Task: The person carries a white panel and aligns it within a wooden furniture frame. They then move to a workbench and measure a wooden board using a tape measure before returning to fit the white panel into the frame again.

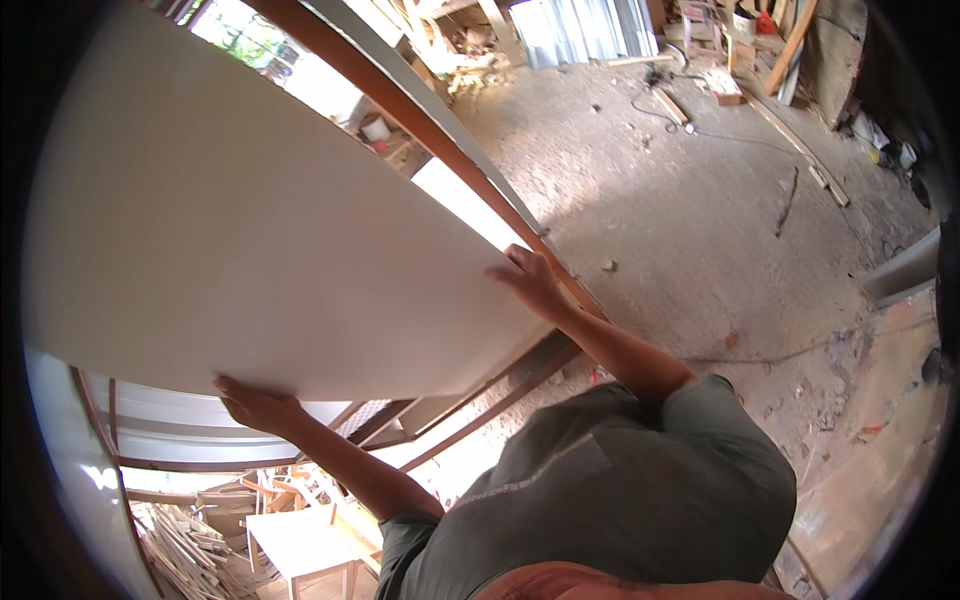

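Note:
A large pale flat panel (270, 230) fills the left and middle of the head view, tilted across it. At its lower edge my left hand (258, 405) grips the border, with the thumb on the visible face and the other fingers hidden. Higher up, on the panel's right edge, my right hand (527, 280) is closed round the rim, its thumb lying along the face. Just beyond the right edge runs a long orange-brown wooden beam (430, 130), close to my right hand. Under the panel a dark frame (500, 392) shows beside my left forearm.
A small wooden table (300, 540) and a heap of wood strips (180, 545) lie at the lower left. Corrugated metal sheets (583, 32) lean at the back. Wood lengths (800, 150) and a thin cable (735, 135) lie on the dusty floor to the right.

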A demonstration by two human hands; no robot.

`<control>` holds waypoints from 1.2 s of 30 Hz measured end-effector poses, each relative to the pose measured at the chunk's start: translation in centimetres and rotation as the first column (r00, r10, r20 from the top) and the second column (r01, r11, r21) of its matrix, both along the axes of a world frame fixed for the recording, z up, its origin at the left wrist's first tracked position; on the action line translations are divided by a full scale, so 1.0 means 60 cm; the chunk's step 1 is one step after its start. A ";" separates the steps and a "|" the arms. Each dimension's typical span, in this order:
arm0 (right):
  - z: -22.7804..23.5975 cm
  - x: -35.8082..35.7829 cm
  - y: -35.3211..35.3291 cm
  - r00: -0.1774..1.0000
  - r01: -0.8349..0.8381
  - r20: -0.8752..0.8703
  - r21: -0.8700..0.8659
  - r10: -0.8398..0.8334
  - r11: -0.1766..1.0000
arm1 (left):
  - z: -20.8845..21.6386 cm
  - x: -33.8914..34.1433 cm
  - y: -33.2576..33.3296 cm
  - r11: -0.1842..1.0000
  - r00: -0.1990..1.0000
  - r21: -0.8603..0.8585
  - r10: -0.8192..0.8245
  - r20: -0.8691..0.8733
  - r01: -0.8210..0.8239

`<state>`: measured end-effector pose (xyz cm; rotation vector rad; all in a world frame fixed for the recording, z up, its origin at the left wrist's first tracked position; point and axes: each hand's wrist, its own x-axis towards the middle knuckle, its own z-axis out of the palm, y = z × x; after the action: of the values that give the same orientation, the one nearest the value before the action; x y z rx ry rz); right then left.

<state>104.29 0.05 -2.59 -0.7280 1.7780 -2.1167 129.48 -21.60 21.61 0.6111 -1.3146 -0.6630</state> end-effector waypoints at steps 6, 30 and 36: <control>-0.010 0.082 0.024 0.999 -0.010 0.035 -0.130 0.015 0.991 | -0.009 0.077 0.020 0.998 0.999 0.063 0.003 0.042 -0.005; -0.093 0.129 0.367 0.995 0.024 0.100 -0.081 -0.016 0.996 | -0.312 0.193 0.132 0.954 0.619 -0.139 0.280 0.733 -0.266; -0.086 -0.054 0.563 0.985 0.124 -0.133 0.070 -0.114 0.990 | -0.372 0.030 0.357 0.912 0.975 0.349 -0.220 -0.027 0.215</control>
<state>101.03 33.81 -7.75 -0.7719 2.0062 -2.1039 131.25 -0.17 -0.70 0.7623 -1.2972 -1.0943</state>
